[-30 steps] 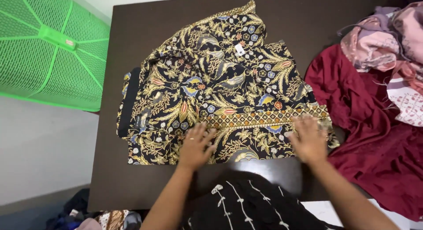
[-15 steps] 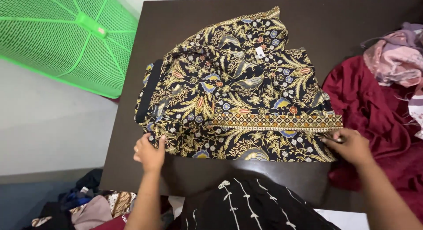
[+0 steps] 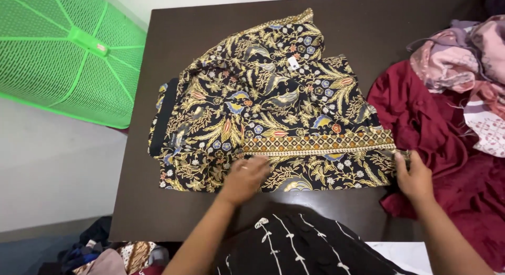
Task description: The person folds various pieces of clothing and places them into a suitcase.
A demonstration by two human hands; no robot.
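A: Black batik-print garment [image 3: 273, 122] with gold leaves and small blue and red flowers lies spread on the dark brown table [image 3: 421, 22], roughly centred, a patterned band running across its lower part. We log it as partly folded: the upper portion is bunched, and a small white tag shows near the top.

B: Hands?

A: Our left hand [image 3: 243, 179] rests palm down on the near hem, fingers loosely together, pressing and holding nothing. Our right hand [image 3: 415, 176] sits at the garment's right corner with the fingers curled; it looks pinched on the fabric edge, though we cannot tell for certain from this angle.

B: Note on technique?

A: Our judgement: keep the left palm flat as an anchor while the right draws the edge taut, so the band stays straight and no crease is trapped underneath. The right corner touches the maroon cloth [image 3: 436, 138], so we should watch that the two do not get gathered together.

B: Surroundings?

A: Beyond the maroon cloth, a heap of pink patterned fabric [image 3: 473, 59] at the table's right end. Off the left edge, a green mesh basket [image 3: 63, 54] against a pale floor. Loose clothing [image 3: 100, 251] lies below the near-left corner. Our black top with white stripes [image 3: 294, 243] fills the bottom of the view.
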